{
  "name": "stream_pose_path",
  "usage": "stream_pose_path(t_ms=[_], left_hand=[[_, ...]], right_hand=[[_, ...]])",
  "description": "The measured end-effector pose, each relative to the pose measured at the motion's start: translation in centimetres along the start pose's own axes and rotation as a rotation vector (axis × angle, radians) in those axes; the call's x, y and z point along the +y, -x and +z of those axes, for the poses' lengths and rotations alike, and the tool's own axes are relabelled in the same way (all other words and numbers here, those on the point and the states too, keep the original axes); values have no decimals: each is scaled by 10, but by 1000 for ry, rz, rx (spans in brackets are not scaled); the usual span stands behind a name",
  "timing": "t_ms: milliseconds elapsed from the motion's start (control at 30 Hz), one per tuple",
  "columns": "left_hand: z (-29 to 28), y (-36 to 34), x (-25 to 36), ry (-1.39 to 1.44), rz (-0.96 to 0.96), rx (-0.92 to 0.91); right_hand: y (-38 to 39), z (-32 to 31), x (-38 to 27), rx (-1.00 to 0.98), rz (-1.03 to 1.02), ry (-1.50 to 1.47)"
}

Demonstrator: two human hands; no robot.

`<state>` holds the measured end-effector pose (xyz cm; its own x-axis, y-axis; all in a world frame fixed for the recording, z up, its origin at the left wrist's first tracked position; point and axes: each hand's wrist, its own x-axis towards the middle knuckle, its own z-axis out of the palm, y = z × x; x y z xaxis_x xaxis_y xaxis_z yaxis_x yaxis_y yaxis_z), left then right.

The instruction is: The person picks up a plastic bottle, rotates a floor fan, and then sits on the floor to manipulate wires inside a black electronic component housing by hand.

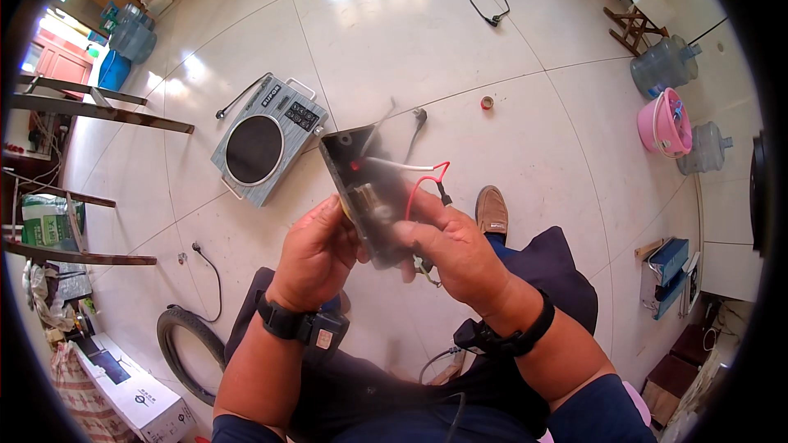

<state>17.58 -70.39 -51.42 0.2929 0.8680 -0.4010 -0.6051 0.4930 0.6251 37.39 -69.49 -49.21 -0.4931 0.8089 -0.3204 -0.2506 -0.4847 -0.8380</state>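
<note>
In front of my chest I hold a dark, open rectangular casing (361, 171), tilted and partly blurred by motion. My left hand (313, 248) grips its left edge, thumb on top. On the opposite side my right hand (456, 248) closes around the lower right part, thumb laid over the inside. Metal-looking parts (367, 197) sit within the casing, too smeared to name. A white wire (402, 165) and a looped red wire (444, 169) come out at the right. Both hands hide the casing's lower edges.
An electric hot plate (287, 148) lies on the tiled floor ahead left. Loose power cords (494, 20), a small red tape roll (487, 102) and a black tyre (168, 336) are around me. A pink bucket (663, 127) and water bottles (661, 66) stand right; a white box (135, 390) is lower left.
</note>
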Motion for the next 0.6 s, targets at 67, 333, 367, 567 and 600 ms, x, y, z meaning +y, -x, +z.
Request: stream_pose_path(t_ms=[67, 333, 367, 567, 600], left_hand=[[2, 0, 1, 7, -5, -3], [-5, -2, -1, -26, 3, -58], [-3, -2, -1, -1, 1, -43], [1, -1, 0, 17, -3, -4], [0, -1, 0, 13, -7, -17]], right_hand=[[-1, -1, -1, -27, 59, -147], [0, 1, 1, -39, 16, -144], [0, 1, 0, -33, 16, -128], [-1, 0, 3, -58, 9, -171], [0, 1, 2, -58, 9, -171]])
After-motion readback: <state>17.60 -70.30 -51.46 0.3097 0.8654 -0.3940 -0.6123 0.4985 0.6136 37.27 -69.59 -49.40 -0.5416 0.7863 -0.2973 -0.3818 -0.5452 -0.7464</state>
